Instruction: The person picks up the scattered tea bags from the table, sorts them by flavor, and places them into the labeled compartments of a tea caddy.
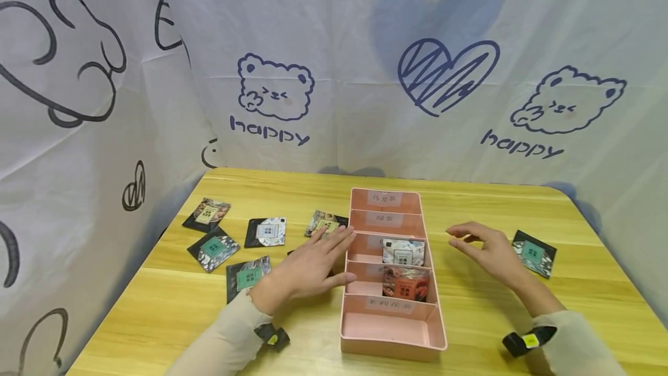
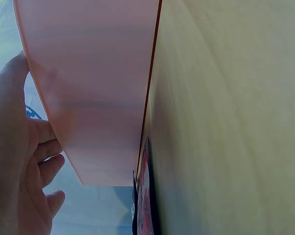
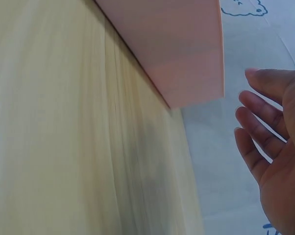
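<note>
A long pink divided box (image 1: 391,348) stands in the middle of the table, with paper labels in its compartments. One compartment holds a white-patterned sachet (image 1: 403,252); the compartment nearer me holds a red sachet (image 1: 406,284). My left hand (image 1: 313,263) lies along the box's left side, thumb and fingertips at the rim. In the left wrist view its thumb and fingers touch the upper edge of the pink side wall (image 2: 88,88). To the right of the box my right hand (image 1: 485,248) hovers apart from it, fingers loosely bent and nothing between them.
Left of the box lie several sachets: a yellow-labelled one (image 1: 206,214), a green-labelled one (image 1: 214,249), a white one (image 1: 265,232), another green-labelled one (image 1: 247,275), and a yellow-labelled one (image 1: 325,223) partly behind my left hand. At the right lies a green-labelled sachet (image 1: 534,253). A printed cloth (image 1: 339,74) hangs behind.
</note>
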Tool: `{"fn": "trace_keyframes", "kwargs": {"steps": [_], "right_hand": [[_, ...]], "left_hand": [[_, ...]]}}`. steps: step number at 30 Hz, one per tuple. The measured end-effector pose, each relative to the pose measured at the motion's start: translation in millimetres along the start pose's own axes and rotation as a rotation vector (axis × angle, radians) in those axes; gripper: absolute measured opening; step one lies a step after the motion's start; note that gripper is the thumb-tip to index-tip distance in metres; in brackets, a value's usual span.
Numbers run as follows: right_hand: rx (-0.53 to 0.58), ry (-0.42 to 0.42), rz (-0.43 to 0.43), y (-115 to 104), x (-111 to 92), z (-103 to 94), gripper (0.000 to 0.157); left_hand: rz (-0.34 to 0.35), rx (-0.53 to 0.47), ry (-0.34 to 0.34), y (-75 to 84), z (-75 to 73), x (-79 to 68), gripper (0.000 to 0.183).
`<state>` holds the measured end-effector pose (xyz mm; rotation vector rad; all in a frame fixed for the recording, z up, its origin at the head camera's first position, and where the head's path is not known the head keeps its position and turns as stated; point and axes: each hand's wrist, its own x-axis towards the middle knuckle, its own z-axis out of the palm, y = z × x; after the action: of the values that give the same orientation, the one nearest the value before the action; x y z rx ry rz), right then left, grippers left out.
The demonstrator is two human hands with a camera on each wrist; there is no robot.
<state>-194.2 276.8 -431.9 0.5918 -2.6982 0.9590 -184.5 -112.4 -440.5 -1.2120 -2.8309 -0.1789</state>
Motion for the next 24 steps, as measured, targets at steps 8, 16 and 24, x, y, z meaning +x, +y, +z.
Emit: {"fn": "trace_keyframes", "kwargs": {"steps": [8, 16, 24], "right_hand": [[-0.031, -0.017, 0.020, 9.8, -7.3, -14.1, 0.028], [-0.020, -0.054, 0.037, 28.7, -11.6, -29.2, 0.034], [0.000, -0.099, 0.035, 48.7, -15.7, -48.3, 0.036]], "left_hand": [[0.007, -0.002, 0.007, -0.4, 0.2, 0.8, 0.085], [0.009, -0.007, -0.002, 0.5, 1.0, 0.8, 0.085], [0.001, -0.015, -0.006, 0.4, -0.2, 1.0, 0.086]]}}
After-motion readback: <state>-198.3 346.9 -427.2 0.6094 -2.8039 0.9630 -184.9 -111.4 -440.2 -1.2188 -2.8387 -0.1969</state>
